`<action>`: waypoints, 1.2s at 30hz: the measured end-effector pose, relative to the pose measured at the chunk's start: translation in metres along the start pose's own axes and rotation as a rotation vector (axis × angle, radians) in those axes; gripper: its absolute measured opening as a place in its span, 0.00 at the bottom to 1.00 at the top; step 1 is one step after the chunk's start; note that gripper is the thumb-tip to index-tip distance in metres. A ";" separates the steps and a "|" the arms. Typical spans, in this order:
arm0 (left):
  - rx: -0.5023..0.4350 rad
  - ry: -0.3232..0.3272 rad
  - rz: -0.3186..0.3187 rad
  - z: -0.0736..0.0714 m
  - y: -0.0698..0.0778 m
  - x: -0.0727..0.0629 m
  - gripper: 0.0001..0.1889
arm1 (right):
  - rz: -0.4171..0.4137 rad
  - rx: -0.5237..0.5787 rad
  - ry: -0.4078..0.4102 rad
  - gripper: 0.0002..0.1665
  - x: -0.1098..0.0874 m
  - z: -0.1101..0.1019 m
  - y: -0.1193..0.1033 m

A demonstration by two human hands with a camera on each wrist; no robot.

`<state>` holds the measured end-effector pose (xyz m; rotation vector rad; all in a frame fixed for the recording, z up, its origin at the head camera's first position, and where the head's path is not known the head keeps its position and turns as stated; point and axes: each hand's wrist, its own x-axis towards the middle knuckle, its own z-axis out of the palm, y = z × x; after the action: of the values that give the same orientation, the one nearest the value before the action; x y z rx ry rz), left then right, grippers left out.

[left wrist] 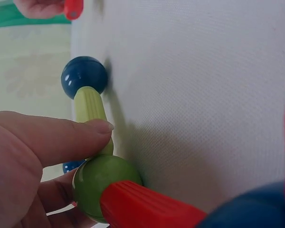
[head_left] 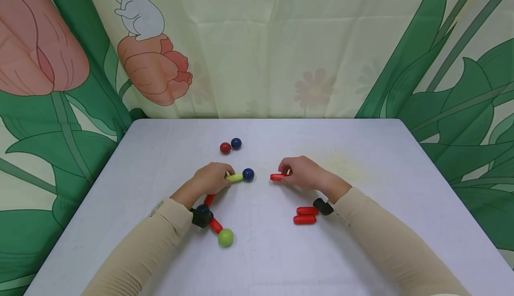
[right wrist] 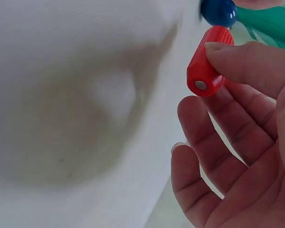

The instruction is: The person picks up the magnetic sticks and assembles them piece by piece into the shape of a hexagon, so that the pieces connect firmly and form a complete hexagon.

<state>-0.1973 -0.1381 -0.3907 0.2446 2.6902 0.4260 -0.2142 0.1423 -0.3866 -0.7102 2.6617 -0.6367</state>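
Observation:
My left hand (head_left: 212,176) pinches a yellow-green magnetic rod (head_left: 235,178) between thumb and fingers. A dark blue ball (head_left: 248,174) caps its right end. In the left wrist view a green ball (left wrist: 104,183) joins the rod's near end, beside the fingers, and a red rod (left wrist: 147,206) runs on from it. This chain continues under the wrist through a blue ball (head_left: 204,208) and another red rod (head_left: 215,225) to a light green ball (head_left: 225,237). Across a small gap, my right hand (head_left: 307,172) pinches a loose red rod (right wrist: 206,66), its silvery magnet end showing.
A red ball (head_left: 225,148) and a blue ball (head_left: 236,143) sit side by side farther back. Two red rods (head_left: 304,219) lie parallel below the right wrist. White cloth covers the table (head_left: 257,260), and a printed curtain (head_left: 257,64) hangs behind its far edge.

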 end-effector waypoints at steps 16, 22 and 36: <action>0.003 -0.001 0.018 0.001 -0.001 0.001 0.18 | 0.040 -0.011 -0.034 0.12 0.031 0.008 -0.016; 0.006 0.000 0.023 0.001 -0.001 0.000 0.18 | 0.019 -0.018 -0.034 0.12 0.035 0.009 -0.018; 0.004 -0.002 0.011 0.002 0.000 0.001 0.18 | 0.050 -0.019 -0.057 0.14 0.043 0.014 -0.028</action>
<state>-0.1974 -0.1375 -0.3931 0.2605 2.6896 0.4232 -0.2332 0.0937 -0.3924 -0.6554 2.6276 -0.5702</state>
